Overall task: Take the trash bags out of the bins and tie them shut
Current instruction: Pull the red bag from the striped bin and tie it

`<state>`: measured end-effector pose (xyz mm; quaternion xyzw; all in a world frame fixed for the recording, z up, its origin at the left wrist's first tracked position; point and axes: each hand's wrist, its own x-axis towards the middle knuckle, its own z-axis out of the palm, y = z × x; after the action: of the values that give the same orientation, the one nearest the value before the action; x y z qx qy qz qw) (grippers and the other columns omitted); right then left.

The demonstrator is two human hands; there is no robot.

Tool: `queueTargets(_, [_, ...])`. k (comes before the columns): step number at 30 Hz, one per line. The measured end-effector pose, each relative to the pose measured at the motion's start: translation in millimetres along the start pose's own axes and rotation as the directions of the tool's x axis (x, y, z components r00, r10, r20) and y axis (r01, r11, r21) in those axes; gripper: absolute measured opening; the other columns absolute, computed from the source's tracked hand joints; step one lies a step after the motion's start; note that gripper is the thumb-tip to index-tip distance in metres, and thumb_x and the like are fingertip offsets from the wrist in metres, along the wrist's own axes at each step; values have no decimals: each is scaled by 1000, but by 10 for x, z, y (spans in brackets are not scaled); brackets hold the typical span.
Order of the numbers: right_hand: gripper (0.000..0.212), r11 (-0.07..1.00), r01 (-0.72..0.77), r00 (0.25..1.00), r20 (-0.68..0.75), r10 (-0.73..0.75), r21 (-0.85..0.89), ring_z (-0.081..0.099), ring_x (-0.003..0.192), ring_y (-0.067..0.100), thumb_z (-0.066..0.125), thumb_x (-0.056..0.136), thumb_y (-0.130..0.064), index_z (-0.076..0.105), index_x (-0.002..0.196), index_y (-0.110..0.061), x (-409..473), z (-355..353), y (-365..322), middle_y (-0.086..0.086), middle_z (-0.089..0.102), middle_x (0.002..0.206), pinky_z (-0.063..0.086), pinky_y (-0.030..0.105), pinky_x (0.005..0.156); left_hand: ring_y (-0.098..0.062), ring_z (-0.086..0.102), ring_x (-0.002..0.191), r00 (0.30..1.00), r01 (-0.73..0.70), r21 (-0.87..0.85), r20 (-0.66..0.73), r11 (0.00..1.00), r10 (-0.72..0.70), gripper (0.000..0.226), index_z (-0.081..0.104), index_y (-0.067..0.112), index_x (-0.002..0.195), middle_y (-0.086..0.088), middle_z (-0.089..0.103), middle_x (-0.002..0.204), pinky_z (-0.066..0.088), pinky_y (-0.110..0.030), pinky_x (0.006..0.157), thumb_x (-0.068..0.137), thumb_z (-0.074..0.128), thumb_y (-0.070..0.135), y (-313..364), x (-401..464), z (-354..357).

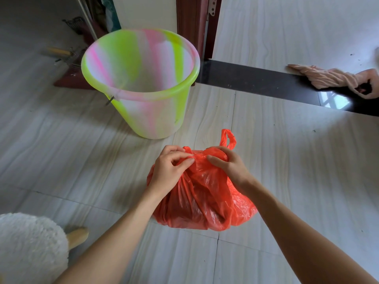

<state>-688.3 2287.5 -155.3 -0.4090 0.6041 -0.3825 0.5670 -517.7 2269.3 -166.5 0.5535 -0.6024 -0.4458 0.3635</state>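
A full red plastic trash bag [203, 201] sits on the tiled floor in front of me. My left hand [170, 171] pinches the gathered plastic at the bag's top on the left side. My right hand [227, 165] grips the bunched plastic on the right, and one red handle loop [227, 138] sticks up just behind it. A green, pink and white plastic bin [143, 83] stands behind the bag to the left, upright and with no bag in it.
A pink cloth [336, 78] lies on the dark door threshold [256, 78] at the right. A white fluffy stool with a wooden leg [78, 236] is at the lower left. A brown door frame [192, 27] and clutter stand behind the bin.
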Motion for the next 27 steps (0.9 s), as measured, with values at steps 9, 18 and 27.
queueTargets(9, [39, 901, 202, 969, -53, -240, -383, 55, 101, 16, 65, 81, -6, 52, 118, -2, 31, 105, 76, 10, 60, 113, 42, 13, 85, -4, 59, 77, 974, 138, -242, -145, 961, -176, 24, 64, 27, 73, 7, 63, 79, 46, -27, 84, 87, 58, 8, 95, -11, -5])
queueTargets(18, [57, 844, 125, 977, -83, -196, -521, 51, 115, 23, 71, 77, -27, 48, 125, -9, 7, 62, 121, 9, 50, 128, 41, 34, 100, -19, 52, 78, 907, 195, -187, -338, 963, -250, 23, 51, 22, 71, 4, 55, 72, 43, -35, 79, 93, 47, 17, 146, 4, -68])
queueTargets(27, [56, 744, 68, 989, -56, -141, -664, 52, 116, 22, 50, 84, -55, 49, 124, -17, -87, 11, 59, 2, 49, 130, 39, 36, 95, -34, 54, 87, 859, 173, 68, -498, 983, -117, 22, 56, 4, 86, -17, 63, 87, 33, -33, 70, 95, 40, 16, 288, -40, -91])
